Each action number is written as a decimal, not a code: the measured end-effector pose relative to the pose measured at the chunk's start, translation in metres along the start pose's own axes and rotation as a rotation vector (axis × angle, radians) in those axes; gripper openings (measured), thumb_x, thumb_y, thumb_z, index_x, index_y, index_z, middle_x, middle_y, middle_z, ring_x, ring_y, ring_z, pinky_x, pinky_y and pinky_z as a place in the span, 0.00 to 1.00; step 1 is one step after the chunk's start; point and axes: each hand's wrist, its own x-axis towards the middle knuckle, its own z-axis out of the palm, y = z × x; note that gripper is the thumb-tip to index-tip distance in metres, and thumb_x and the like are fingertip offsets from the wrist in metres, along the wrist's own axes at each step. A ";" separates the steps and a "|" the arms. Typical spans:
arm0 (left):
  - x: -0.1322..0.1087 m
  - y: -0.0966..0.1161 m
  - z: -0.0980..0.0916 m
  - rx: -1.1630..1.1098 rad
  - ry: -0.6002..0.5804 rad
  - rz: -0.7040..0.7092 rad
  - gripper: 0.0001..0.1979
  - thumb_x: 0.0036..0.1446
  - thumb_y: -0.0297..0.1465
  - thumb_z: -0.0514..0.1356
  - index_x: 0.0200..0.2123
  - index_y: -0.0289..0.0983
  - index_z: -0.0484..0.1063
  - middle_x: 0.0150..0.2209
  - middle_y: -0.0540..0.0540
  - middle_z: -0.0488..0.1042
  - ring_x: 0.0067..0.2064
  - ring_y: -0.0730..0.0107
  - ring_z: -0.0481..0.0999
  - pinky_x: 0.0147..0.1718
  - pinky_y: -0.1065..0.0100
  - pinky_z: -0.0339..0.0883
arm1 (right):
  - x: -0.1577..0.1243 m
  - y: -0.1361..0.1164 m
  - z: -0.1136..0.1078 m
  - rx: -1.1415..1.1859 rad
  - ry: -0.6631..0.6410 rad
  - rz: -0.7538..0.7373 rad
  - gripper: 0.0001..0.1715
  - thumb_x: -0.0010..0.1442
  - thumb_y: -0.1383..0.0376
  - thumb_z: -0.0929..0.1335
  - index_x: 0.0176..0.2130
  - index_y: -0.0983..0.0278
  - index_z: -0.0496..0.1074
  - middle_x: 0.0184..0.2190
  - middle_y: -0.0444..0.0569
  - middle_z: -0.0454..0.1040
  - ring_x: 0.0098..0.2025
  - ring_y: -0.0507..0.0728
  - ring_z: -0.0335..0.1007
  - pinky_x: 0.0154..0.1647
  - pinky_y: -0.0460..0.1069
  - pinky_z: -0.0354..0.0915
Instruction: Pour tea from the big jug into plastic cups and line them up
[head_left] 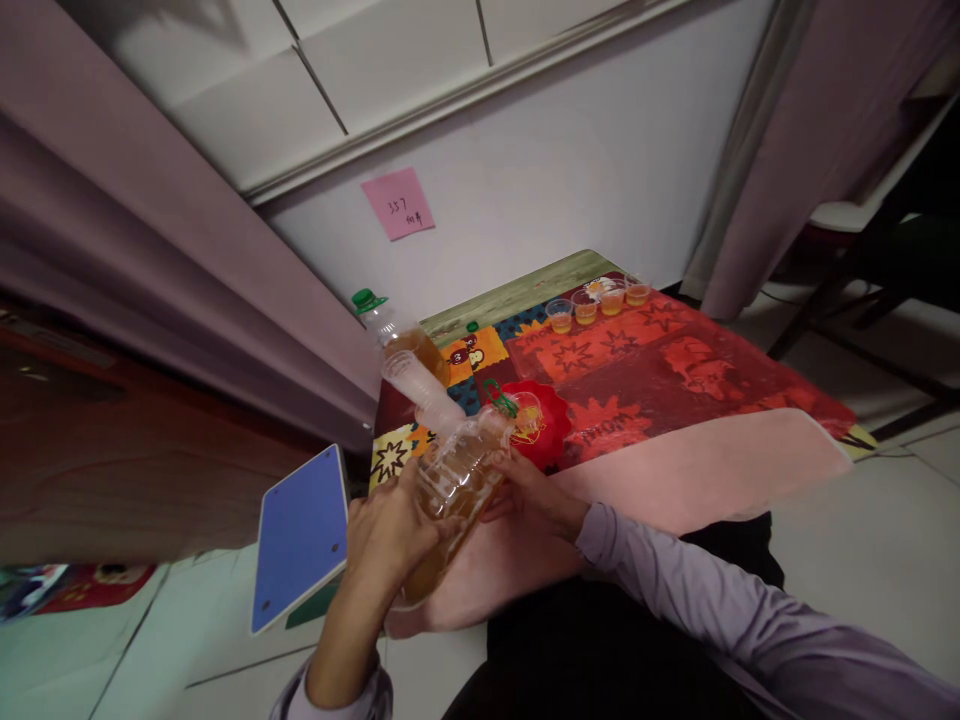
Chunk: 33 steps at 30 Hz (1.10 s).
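Observation:
A large clear plastic bottle [457, 480] of amber liquid lies tilted between my hands, its neck pointing away to the right. My left hand [394, 530] is wrapped around the bottle's left side and lower body. On the other side, my right hand [536, 490] grips it near the shoulder. A green ring handle [499, 398] shows at the neck. The bottle's mouth is at a clear plastic cup [531, 415], which stands on a red scalloped dish [555, 430]. Yellowish streaks show in the cup; whether liquid is flowing I cannot tell.
A second bottle [412, 345] with a green cap stands at the back left, behind a leaning stack of clear cups [424, 388]. A loose green cap [472, 326] lies nearby. Several small cups [585, 312] of amber liquid line the table's far edge. A blue-topped stool [304, 535] is left.

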 end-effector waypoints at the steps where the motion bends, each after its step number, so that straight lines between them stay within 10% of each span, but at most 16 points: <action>1: 0.000 0.000 0.000 0.000 0.004 0.001 0.45 0.59 0.48 0.68 0.75 0.40 0.61 0.62 0.30 0.81 0.63 0.37 0.80 0.58 0.47 0.69 | 0.000 0.000 0.000 0.000 0.000 0.000 0.47 0.55 0.37 0.79 0.62 0.54 0.66 0.45 0.46 0.82 0.37 0.58 0.84 0.31 0.51 0.82; 33: 0.000 -0.001 0.001 -0.001 0.020 -0.001 0.46 0.59 0.49 0.69 0.75 0.39 0.61 0.62 0.28 0.80 0.61 0.34 0.82 0.58 0.45 0.71 | -0.004 -0.006 0.004 -0.001 0.018 0.009 0.42 0.58 0.38 0.78 0.59 0.56 0.69 0.44 0.48 0.84 0.36 0.59 0.84 0.32 0.52 0.80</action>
